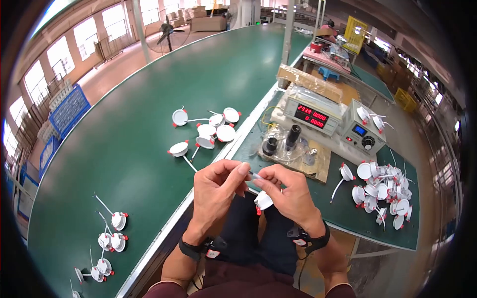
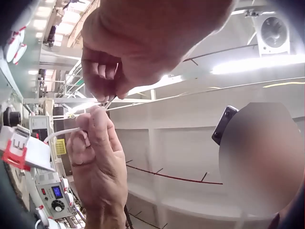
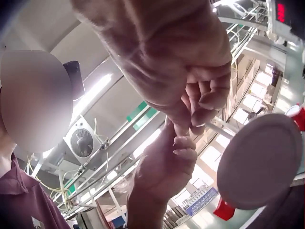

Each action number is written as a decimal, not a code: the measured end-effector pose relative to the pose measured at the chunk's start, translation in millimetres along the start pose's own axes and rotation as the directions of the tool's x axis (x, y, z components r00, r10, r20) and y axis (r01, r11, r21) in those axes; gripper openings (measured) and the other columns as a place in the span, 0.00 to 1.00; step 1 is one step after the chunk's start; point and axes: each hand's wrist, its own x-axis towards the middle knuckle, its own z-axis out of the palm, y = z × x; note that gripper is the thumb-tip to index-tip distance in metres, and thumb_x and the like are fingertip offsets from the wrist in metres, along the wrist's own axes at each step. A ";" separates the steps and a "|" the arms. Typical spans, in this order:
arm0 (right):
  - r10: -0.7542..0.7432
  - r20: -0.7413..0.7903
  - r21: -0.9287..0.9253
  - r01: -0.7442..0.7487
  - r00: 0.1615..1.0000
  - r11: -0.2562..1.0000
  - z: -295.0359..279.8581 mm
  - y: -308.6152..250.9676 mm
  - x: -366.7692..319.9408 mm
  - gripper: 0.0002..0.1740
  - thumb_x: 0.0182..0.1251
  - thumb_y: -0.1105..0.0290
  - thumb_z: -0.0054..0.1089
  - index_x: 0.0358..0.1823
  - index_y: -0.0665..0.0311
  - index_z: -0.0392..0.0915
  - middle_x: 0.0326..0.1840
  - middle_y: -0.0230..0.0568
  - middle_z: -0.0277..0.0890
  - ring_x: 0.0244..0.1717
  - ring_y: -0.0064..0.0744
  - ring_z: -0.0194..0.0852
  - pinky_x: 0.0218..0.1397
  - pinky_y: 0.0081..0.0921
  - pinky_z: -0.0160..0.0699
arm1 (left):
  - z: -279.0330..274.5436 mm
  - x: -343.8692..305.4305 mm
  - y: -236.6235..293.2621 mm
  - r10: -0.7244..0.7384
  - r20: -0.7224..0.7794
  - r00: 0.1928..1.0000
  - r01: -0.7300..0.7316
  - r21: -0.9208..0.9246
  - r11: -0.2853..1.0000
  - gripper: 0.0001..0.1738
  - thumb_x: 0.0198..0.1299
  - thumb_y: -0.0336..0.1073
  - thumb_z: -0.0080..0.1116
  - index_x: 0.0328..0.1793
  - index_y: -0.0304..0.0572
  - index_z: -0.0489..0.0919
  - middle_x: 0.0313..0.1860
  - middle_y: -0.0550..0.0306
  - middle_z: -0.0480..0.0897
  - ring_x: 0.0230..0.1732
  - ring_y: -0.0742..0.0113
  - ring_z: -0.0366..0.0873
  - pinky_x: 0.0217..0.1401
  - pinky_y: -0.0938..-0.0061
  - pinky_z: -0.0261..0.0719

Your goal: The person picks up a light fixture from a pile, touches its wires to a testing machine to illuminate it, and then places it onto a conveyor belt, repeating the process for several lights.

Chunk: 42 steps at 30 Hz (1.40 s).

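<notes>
My right hand (image 1: pixel 293 196) pinches the white cable (image 2: pixel 64 132) of a small round downlight between thumb and fingers. The downlight (image 1: pixel 264 199), white with red spring clips, hangs beneath that hand; its flat disc (image 3: pixel 259 162) faces the right wrist camera. My left hand (image 1: pixel 216 188) meets the right at the fingertips and pinches the cable's tip (image 1: pixel 255 175), a short pale piece bridging the two hands. In the left wrist view a thin dark strand runs from the left fingertips (image 2: pixel 110 90) to the right hand. The curled fingers hide most of the tip.
Several downlights (image 1: pixel 206 131) lie on the green conveyor (image 1: pixel 149 134), others nearer (image 1: pixel 112 241). A pile of downlights (image 1: pixel 382 188) covers the bench's right side. Ahead stand a meter with red digits (image 1: pixel 312 115), a dial-fitted box (image 1: pixel 362 131) and a board (image 1: pixel 318 166) with black cylindrical fixtures (image 1: pixel 293 135).
</notes>
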 end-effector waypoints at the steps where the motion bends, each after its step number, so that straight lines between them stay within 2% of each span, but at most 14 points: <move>1: 0.001 0.007 0.002 -0.001 1.000 1.000 -4.2 2.3 -3.8 0.09 0.70 0.68 0.69 0.43 0.67 0.82 0.28 0.38 0.80 0.24 0.23 0.74 0.30 0.25 0.73 | 5.8 0.4 1.9 0.004 0.026 1.000 -0.004 0.000 1.000 0.07 0.70 0.29 0.63 0.40 0.31 0.85 0.31 0.57 0.86 0.27 0.75 0.81 0.28 0.81 0.79; 4: -0.028 0.055 0.011 0.028 0.998 1.000 -15.7 2.1 -11.7 0.08 0.71 0.69 0.67 0.44 0.67 0.84 0.28 0.40 0.80 0.24 0.26 0.73 0.30 0.26 0.72 | 3.7 4.3 -2.8 0.110 0.217 0.970 -0.126 0.061 0.990 0.07 0.70 0.28 0.63 0.39 0.30 0.85 0.30 0.58 0.85 0.26 0.75 0.80 0.27 0.81 0.78; 8: 0.044 0.105 0.133 -0.058 0.993 0.989 -21.8 -1.2 -20.9 0.08 0.73 0.70 0.64 0.44 0.69 0.84 0.29 0.36 0.80 0.24 0.20 0.70 0.28 0.24 0.71 | 13.9 7.6 -10.7 0.133 0.149 0.980 -0.163 0.211 0.964 0.06 0.69 0.26 0.63 0.37 0.30 0.84 0.27 0.58 0.82 0.26 0.75 0.80 0.28 0.81 0.77; 16: 0.273 0.257 0.456 -0.365 0.927 0.812 -34.6 6.1 -37.4 0.12 0.79 0.66 0.57 0.44 0.68 0.84 0.29 0.30 0.81 0.23 0.11 0.70 0.25 0.14 0.67 | 29.0 -3.2 -52.7 0.368 0.093 0.925 -0.377 0.099 0.921 0.05 0.67 0.24 0.65 0.35 0.32 0.82 0.30 0.58 0.81 0.27 0.77 0.77 0.27 0.82 0.71; 22: 0.363 0.112 0.490 -0.369 0.925 0.790 -27.6 18.9 -44.1 0.14 0.79 0.63 0.57 0.42 0.68 0.84 0.28 0.30 0.80 0.21 0.11 0.68 0.23 0.13 0.65 | 47.0 -21.2 -88.2 0.379 -0.055 0.924 -0.359 0.222 0.907 0.05 0.66 0.25 0.66 0.37 0.33 0.81 0.32 0.57 0.82 0.32 0.77 0.76 0.34 0.80 0.74; 26: 0.476 -0.028 0.516 -0.395 0.879 0.760 -38.7 33.7 -50.2 0.15 0.79 0.63 0.55 0.41 0.68 0.83 0.28 0.29 0.80 0.21 0.11 0.68 0.23 0.13 0.64 | 54.1 -25.9 -105.2 0.233 0.077 0.969 -0.245 0.236 0.940 0.06 0.70 0.30 0.63 0.43 0.32 0.83 0.38 0.56 0.84 0.34 0.77 0.77 0.39 0.80 0.76; 27: 0.480 -0.064 0.506 -0.386 0.875 0.771 -44.8 38.0 -49.2 0.16 0.79 0.62 0.56 0.41 0.68 0.83 0.28 0.29 0.80 0.21 0.11 0.68 0.23 0.13 0.64 | 54.9 -29.1 -110.1 0.067 0.174 0.983 -0.093 0.147 0.985 0.10 0.73 0.33 0.60 0.50 0.31 0.83 0.41 0.56 0.84 0.36 0.77 0.77 0.41 0.80 0.77; 28: 0.490 -0.101 0.498 -0.382 0.866 0.778 -50.2 43.0 -49.7 0.16 0.79 0.61 0.57 0.41 0.68 0.83 0.27 0.29 0.80 0.21 0.11 0.69 0.23 0.13 0.64 | 55.7 -33.6 -108.7 -0.220 0.340 0.914 0.228 0.016 0.974 0.17 0.74 0.33 0.59 0.63 0.32 0.77 0.47 0.56 0.83 0.41 0.75 0.80 0.44 0.79 0.79; 30: 0.538 -0.116 0.565 -0.390 0.835 0.727 -54.7 52.4 -51.9 0.17 0.78 0.59 0.59 0.40 0.68 0.83 0.26 0.30 0.80 0.20 0.10 0.69 0.22 0.13 0.64 | 69.4 -39.6 -112.0 -0.443 0.575 0.688 0.648 -0.212 0.731 0.28 0.72 0.33 0.61 0.75 0.34 0.67 0.54 0.54 0.82 0.47 0.70 0.84 0.50 0.74 0.85; 31: 0.551 -0.115 0.548 -0.410 0.827 0.729 -57.6 55.3 -53.0 0.18 0.77 0.58 0.60 0.40 0.68 0.83 0.26 0.30 0.79 0.20 0.10 0.69 0.22 0.13 0.64 | 66.8 -40.2 -116.3 -0.487 0.703 0.518 0.765 -0.126 0.632 0.38 0.69 0.32 0.62 0.81 0.32 0.58 0.63 0.43 0.79 0.59 0.50 0.84 0.59 0.55 0.88; 35: 0.605 -0.138 0.557 -0.444 0.784 0.702 -65.4 72.5 -59.4 0.17 0.77 0.58 0.60 0.37 0.66 0.82 0.24 0.29 0.77 0.19 0.11 0.67 0.20 0.15 0.65 | 68.7 -27.6 -141.1 -0.426 0.837 0.344 0.873 -0.118 0.473 0.42 0.67 0.28 0.62 0.83 0.35 0.54 0.67 0.38 0.77 0.61 0.36 0.82 0.52 0.55 0.92; 38: 0.589 -0.193 0.411 -0.481 0.784 0.775 -73.9 102.6 -63.5 0.16 0.76 0.60 0.60 0.35 0.67 0.81 0.23 0.26 0.73 0.19 0.11 0.64 0.19 0.15 0.66 | 77.6 -19.0 -149.8 -0.431 0.854 0.291 0.913 -0.113 0.393 0.42 0.66 0.27 0.62 0.83 0.35 0.55 0.66 0.40 0.78 0.60 0.40 0.84 0.53 0.57 0.92; 40: 0.683 -0.221 0.378 -0.585 0.696 0.718 -86.4 104.9 -58.9 0.16 0.74 0.62 0.59 0.32 0.68 0.78 0.22 0.25 0.70 0.20 0.13 0.63 0.21 0.18 0.64 | 91.8 -10.1 -150.6 -0.469 0.812 0.348 0.887 -0.123 0.445 0.41 0.66 0.24 0.63 0.82 0.36 0.58 0.63 0.44 0.80 0.57 0.47 0.85 0.53 0.62 0.92; 42: 0.592 -0.277 0.215 -0.551 0.757 0.806 -103.1 135.7 -51.9 0.16 0.73 0.64 0.59 0.30 0.69 0.78 0.20 0.26 0.70 0.19 0.14 0.64 0.22 0.20 0.65 | 107.8 1.2 -155.0 -0.503 0.753 0.425 0.836 -0.113 0.537 0.39 0.66 0.24 0.63 0.82 0.37 0.60 0.61 0.47 0.81 0.56 0.49 0.86 0.54 0.63 0.92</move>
